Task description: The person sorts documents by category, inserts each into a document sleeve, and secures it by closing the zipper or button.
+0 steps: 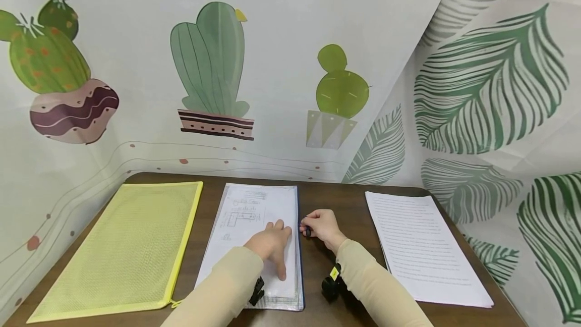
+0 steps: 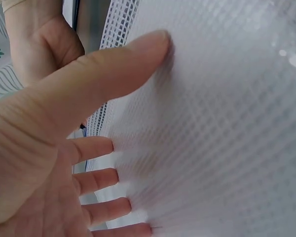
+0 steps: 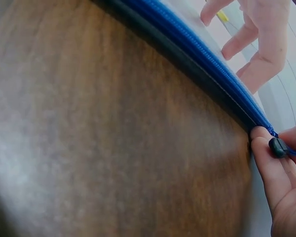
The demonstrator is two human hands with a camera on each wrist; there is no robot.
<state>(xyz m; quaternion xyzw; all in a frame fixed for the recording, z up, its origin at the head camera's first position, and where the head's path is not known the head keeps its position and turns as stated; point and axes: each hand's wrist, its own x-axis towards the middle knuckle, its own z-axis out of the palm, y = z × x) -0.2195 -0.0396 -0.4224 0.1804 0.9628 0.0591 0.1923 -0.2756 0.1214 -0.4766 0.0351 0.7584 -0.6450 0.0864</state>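
A clear mesh zip pouch (image 1: 258, 286) with drawing-covered paper showing through it lies in the middle of the table. My left hand (image 1: 271, 244) rests on the pouch with its fingers spread; the left wrist view shows the thumb (image 2: 148, 47) and fingertips against the mesh. Along the pouch's right edge runs a blue zipper (image 3: 202, 54). My right hand (image 1: 324, 226) is at that edge, near the middle of its length, and pinches the zipper pull (image 3: 277, 147), which has a dark tab on a blue cord.
A yellow mesh zip pouch (image 1: 127, 246) lies flat on the left of the brown table (image 1: 336, 196). On the right is a stack of printed paper (image 1: 422, 246). Behind the table hangs a cloth (image 1: 281, 64) printed with cacti and leaves.
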